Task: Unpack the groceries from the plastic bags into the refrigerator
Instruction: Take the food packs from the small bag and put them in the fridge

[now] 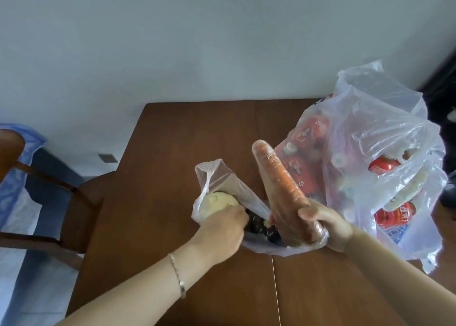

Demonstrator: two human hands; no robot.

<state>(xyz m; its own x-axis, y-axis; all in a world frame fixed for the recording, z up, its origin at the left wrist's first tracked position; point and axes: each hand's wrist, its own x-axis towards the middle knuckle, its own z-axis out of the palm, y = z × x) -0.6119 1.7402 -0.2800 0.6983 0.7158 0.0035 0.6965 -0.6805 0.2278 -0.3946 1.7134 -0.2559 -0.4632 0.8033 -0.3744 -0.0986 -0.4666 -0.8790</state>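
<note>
The head camera looked down on a brown wooden table (172, 148) pushed against a pale wall. Near its middle lay a small clear plastic bag (217, 175), its mouth turned toward the person. Inside it sat a pale, round, yellow-green vegetable (218, 202) and, deeper in, some dark items (259, 225) too blurred to name.

The left hand (222, 229) reached into the mouth of that bag, knuckles up, resting just beside the pale vegetable. Its fingertips were hidden by the plastic, so I could not tell whether it was grasping anything. A thin bracelet (177, 274) circled the wrist.

The right hand (328, 227) was clenched round the thick end of a long carrot (278, 175) wrapped in cling film. The carrot stood tilted, its tip pointing up and away from the person, its lower end over the small bag's edge.

To the right, just beside the carrot, a large clear plastic bag (385, 133) sat on the table, bulging and crumpled. It held red cans and red printed packs (306, 140), with paler packets lower down.

At the left stood a dark wooden chair (66, 197) with blue cloth over its back.
</note>
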